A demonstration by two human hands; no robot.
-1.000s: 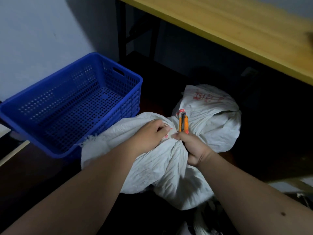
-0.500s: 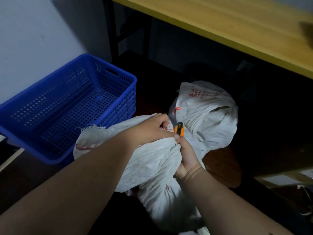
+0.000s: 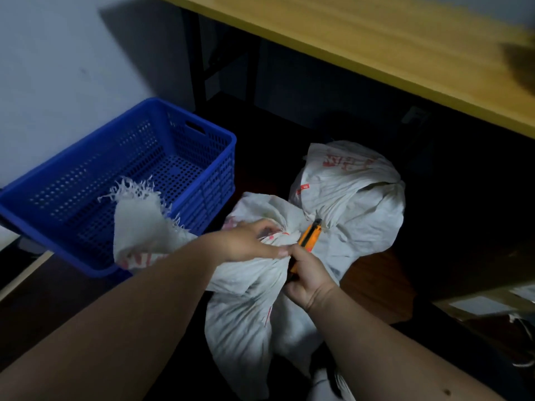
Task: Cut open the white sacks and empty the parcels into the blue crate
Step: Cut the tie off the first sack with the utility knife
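Dim floor fills the scene under a yellow wooden surface (image 3: pixel 376 44), with a pale wall (image 3: pixel 58 53) at the far left, and every place below is given relative to the nearest white sack (image 3: pixel 249 311). That sack stands closest to the viewer, between two bare forearms, its woven cloth gathered into a tight neck at the top. Reaching over the neck, the left hand (image 3: pixel 249 241) grips the bunched cloth, its fingers (image 3: pixel 278 251) curled around the gather. Just right of the neck, the right hand (image 3: pixel 308 277) is closed in a fist around an orange and black utility knife (image 3: pixel 309 235); the knife points up and away, with its tip right at the gathered neck, though whether the blade touches the cloth cannot be told. To the left of the neck, a loose flap of the sack (image 3: pixel 139 227), frayed along its top edge and marked with red print, sticks up and overlaps the near right corner of the blue crate (image 3: pixel 223 175). This perforated plastic crate sits left of and beyond the sack, close to the wall, and only its mesh bottom shows inside. Behind the sack and slightly right, touching it, lies a second white sack (image 3: pixel 353 192), also tied shut and carrying red printed characters too blurred to read. Farthest back, the black legs (image 3: pixel 199 62) of the surface stand against the wall, and the space beneath is in deep shadow.
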